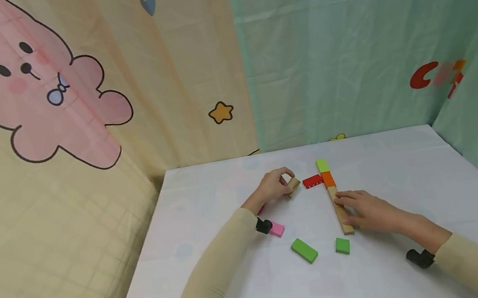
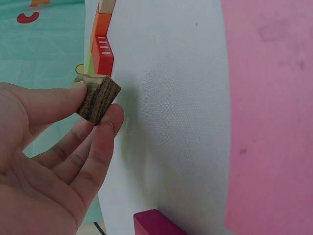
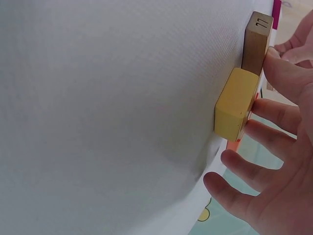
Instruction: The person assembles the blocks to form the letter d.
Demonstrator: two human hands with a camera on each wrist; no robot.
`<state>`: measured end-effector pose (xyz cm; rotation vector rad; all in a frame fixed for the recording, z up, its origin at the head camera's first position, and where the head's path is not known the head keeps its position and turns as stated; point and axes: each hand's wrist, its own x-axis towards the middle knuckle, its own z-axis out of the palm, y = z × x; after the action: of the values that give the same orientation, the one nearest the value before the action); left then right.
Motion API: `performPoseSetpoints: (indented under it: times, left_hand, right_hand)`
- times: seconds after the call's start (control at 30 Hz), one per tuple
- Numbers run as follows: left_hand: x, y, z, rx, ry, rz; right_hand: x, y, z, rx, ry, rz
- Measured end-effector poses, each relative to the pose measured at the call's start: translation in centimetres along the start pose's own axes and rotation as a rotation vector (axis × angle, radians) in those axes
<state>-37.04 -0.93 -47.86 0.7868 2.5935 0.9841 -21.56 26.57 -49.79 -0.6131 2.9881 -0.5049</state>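
- Head: grained wood blk (image 1: 294, 186) is pinched by L hand (image 1: 272, 185), near red blk (image 1: 313, 181); blk row (image 1: 340, 212) on bench (image 1: 291, 288) is touched by R hand (image 1: 370, 210).
- L wrist: grained wood blk is held btwn thumb & fingertips.
- R wrist: marked wood blk (image 3: 256, 46) is touched by thumb; fingers are spread by yellow blk (image 3: 235, 100).

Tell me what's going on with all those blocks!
Someone is handling blocks on a white table. Their left hand pinches a brown wooden block. Their right hand touches the near part of a block row, which has an orange block and a lime-green block at its far end. A red block sits beside the orange one. A pink block, a long green block and a small green block lie apart from the row.
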Motion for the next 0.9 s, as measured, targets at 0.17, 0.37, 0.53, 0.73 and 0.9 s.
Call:
performPoseSetpoints:
  times: [0.17,0.37,0.53,0.73,0.9]
  left_hand:
    - [-0.3,0.5,0.1,-0.018,-0.008,-0.021]
    - [-0.6,0.9,0.5,-0.048,-0.038,-0.050]
    - [-0.4,1.0,0.8,-0.066,-0.044,-0.069]
    - [-0.1,0.7,1.0,-0.067,-0.045,-0.065]
    - [0.0,0.6,1.0,-0.041,-0.048,-0.048]
  right_hand:
    - [0.1,0.0,0.1,0.001,-0.002,-0.011]
    - [0.1,0.1,0.2,-0.016,0.000,-0.006]
    - [0.0,0.1,0.2,-0.016,0.004,-0.008]
    - [0.0,0.2,0.2,-0.021,0.005,-0.003]
    - [0.1,0.1,0.2,-0.015,0.000,0.004]
